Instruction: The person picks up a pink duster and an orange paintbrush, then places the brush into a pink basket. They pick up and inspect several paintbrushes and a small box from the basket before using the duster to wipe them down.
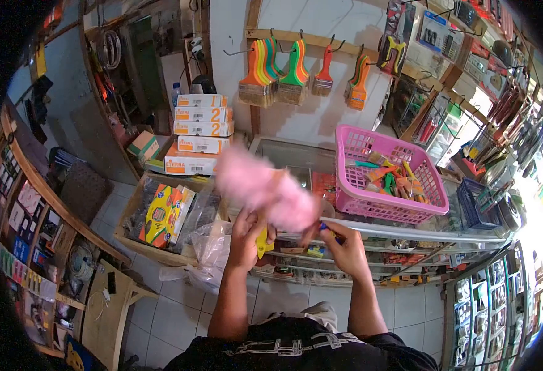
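Observation:
My left hand is closed around the yellow handle of a paintbrush, whose upper part is hidden behind pink blur. My right hand grips a narrow blue handle. A fluffy pink duster, smeared by motion, sweeps above and between both hands. It appears to be joined to that blue handle, though the join is blurred. Just beyond my right hand, on the glass counter, stands a pink plastic basket with several colourful-handled paintbrushes in it.
Paintbrushes hang from wall hooks ahead. Labelled white and orange boxes are stacked at left, behind an open carton with a plastic bag beside it. Packaged goods line the right side. A wooden table stands lower left.

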Demonstrator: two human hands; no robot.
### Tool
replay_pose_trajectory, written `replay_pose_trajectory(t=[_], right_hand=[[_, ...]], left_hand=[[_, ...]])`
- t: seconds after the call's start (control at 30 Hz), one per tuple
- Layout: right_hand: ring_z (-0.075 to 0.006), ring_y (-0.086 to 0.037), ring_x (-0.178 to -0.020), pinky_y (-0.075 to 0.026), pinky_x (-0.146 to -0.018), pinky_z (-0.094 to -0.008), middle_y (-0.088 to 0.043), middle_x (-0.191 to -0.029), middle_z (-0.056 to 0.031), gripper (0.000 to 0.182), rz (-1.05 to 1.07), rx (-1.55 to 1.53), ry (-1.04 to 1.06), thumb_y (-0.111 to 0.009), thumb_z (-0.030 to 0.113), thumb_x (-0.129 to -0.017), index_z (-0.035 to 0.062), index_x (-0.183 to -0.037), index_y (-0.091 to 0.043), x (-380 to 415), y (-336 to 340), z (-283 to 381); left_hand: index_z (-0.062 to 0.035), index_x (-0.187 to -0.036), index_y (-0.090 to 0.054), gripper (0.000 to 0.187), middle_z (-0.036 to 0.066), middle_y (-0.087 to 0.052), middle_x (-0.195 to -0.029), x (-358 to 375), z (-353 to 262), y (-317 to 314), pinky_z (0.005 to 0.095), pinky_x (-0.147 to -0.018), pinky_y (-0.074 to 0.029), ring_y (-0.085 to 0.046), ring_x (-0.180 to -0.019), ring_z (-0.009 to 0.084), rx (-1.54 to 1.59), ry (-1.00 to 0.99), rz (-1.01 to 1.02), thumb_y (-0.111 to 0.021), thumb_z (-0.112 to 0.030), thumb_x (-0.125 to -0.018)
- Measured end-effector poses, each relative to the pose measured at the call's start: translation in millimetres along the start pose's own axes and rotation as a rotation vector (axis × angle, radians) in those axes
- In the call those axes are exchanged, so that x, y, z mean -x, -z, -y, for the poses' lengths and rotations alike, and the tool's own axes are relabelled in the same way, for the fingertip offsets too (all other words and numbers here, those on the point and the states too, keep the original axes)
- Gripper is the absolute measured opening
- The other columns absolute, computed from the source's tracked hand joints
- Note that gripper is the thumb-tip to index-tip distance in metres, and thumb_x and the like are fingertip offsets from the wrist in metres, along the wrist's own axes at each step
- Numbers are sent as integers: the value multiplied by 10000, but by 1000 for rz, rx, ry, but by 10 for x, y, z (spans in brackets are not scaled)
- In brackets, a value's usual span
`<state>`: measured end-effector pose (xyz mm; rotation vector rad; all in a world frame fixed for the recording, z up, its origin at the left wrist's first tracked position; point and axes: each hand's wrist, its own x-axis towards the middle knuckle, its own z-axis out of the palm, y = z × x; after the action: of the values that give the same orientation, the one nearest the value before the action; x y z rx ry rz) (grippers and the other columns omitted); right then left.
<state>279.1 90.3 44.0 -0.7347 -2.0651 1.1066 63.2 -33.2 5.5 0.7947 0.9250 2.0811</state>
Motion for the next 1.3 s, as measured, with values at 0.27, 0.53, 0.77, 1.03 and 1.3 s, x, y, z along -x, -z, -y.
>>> replay_pose_trajectory(t=[0.27, 0.53, 0.77, 1.03, 1.3], right_hand=[[-134, -595, -831, -516, -792, -322, -733, -944, -132, 334, -32, -34, -75, -725, 215, -977, 10, -1241, -721, -59, 64, -61], [-136, -583, -801, -517, -772, -335, -722, -895, -116, 326, 11, -27, 59, -739, 197, -958, -14, -1206, -722, 23, 160, -140], [-155, -572, -756, -498, -725, -335, -702, -854, -122, 321, -12, 1, -30, -751, 198, -948, -23, -1180, -722, 89, 285, -190], [-118, -559, -751, -493, -716, -320, -702, -846, -109, 315, 19, -1, 25, -722, 224, -982, -20, -1181, -724, 70, 285, -168], [-46, -429, -674, -357, -588, -262, -519, -722, 44, 263, -270, -259, -146, -610, 217, -1059, -33, -1104, -680, -47, 172, -320]], left_hand=[[-51, -1395, -488, 435, 74, -663, -1099, -23, -85, -96, 281, -599, -466, -610, -730, 145, -1, 22, 12, -640, -115, -992], [-42, -1361, -510, 388, 68, -654, -1064, -86, 25, -176, 279, -591, -467, -619, -720, 154, 58, 43, 77, -629, -101, -997], [-9, -1396, -503, 442, 83, -656, -1078, -93, 127, -324, 284, -630, -487, -621, -733, 164, 7, 58, 64, -633, -99, -984], [-6, -1391, -494, 393, 101, -661, -1206, -69, 285, -227, 278, -650, -495, -625, -753, 147, 41, 16, 62, -575, -97, -1017], [-14, -1423, -501, 397, 106, -663, -1203, -35, 95, -238, 271, -650, -471, -585, -777, 121, 173, 74, 62, -553, -161, -1058]])
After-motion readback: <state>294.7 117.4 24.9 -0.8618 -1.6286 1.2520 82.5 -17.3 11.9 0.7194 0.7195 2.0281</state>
